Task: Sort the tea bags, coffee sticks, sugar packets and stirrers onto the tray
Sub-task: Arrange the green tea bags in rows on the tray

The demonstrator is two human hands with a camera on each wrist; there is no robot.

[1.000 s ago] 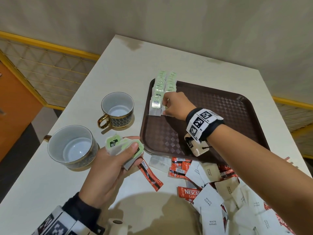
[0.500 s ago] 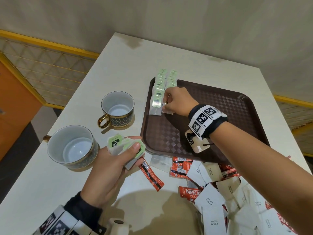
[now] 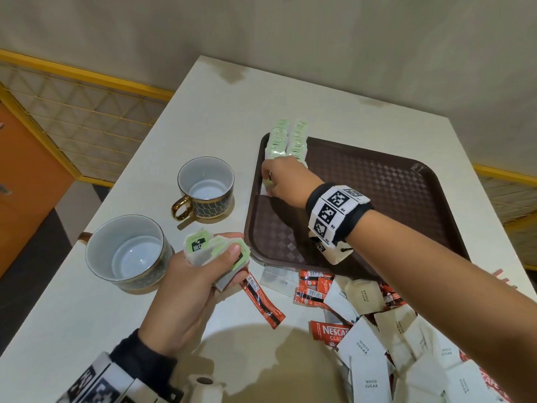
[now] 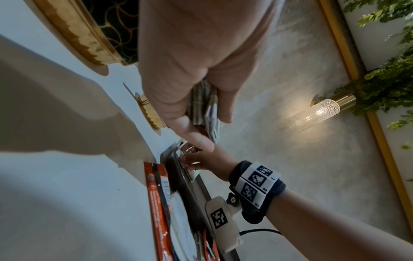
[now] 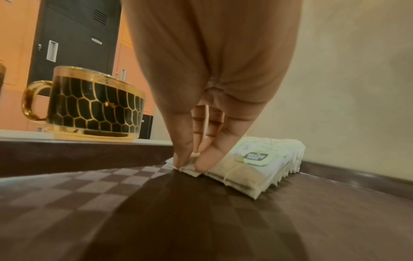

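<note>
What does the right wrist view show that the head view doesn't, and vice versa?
Right wrist only: fingertips pinching the near edge of a tea bag lying on the tray floor, and the cup's honeycomb side.
Head only: the left hand gripping a stack of tea bags, the second cup, and the coffee sticks and sugar packets heaped on the table.
Both: right hand, tea bag rows, tray, gold-handled cup.

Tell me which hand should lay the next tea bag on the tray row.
Right, probably. The right hand already pinches a bag at the rows' near end on the tray; the left hand grips the spare tea bags off-tray.
</note>
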